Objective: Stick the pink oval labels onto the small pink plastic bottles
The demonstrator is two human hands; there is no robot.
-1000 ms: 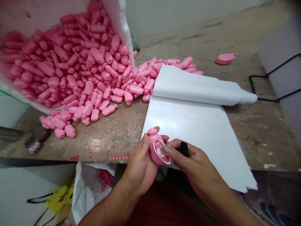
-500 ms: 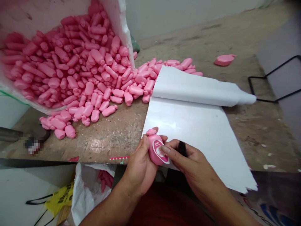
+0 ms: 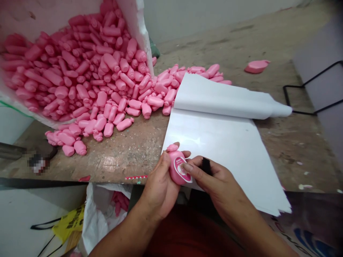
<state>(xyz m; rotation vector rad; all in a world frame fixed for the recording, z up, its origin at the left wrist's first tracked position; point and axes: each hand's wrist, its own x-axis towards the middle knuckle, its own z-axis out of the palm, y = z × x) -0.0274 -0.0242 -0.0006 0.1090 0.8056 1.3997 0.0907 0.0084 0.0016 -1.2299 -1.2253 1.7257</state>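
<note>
A small pink bottle (image 3: 175, 171) is held upright, slightly tilted, in my left hand (image 3: 159, 185), whose fingers wrap round its side and back. An oval label (image 3: 182, 169) with the word BABY lies on the bottle's front, its lower right edge standing off a little. The thumb of my right hand (image 3: 214, 178) presses on the label, and its fingers are bent beside the bottle; a black band (image 3: 206, 166) circles one finger. Beneath and behind the hands lie white sheets (image 3: 211, 139), their far part folded over.
A foam box (image 3: 147, 39) on its side spills many pink bottles (image 3: 102, 98) onto the worktable (image 3: 115, 153). One pink bottle (image 3: 257, 66) lies apart at the back right, near a black wire frame (image 3: 300, 85). Below the table edge hangs a white sack (image 3: 93, 214).
The right thumb has shifted slightly up and left on the label. The bottle sits a little higher in view, and its label edge stands off less.
</note>
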